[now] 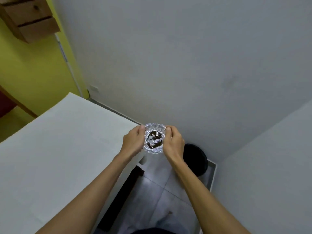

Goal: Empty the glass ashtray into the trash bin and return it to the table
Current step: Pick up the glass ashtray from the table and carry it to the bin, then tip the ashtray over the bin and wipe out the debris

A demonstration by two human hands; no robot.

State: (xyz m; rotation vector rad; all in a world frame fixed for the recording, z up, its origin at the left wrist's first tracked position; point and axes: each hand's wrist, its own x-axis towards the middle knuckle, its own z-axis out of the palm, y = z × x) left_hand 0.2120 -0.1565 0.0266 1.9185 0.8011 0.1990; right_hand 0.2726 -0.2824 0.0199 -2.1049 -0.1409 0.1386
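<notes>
Fingers of the left hand (133,141) and right hand (173,142) clasp opposite sides of the glass ashtray (154,138), dark ash lying in its bowl. It hangs between them just past the white table (55,149) corner; the black trash bin (196,159) stands below, right of the right fingers

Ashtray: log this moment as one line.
ashtray: upright, dark ash inside | left hand and right hand: gripping its sides | position: past table corner | trash bin: lower right | not yet emptied
</notes>
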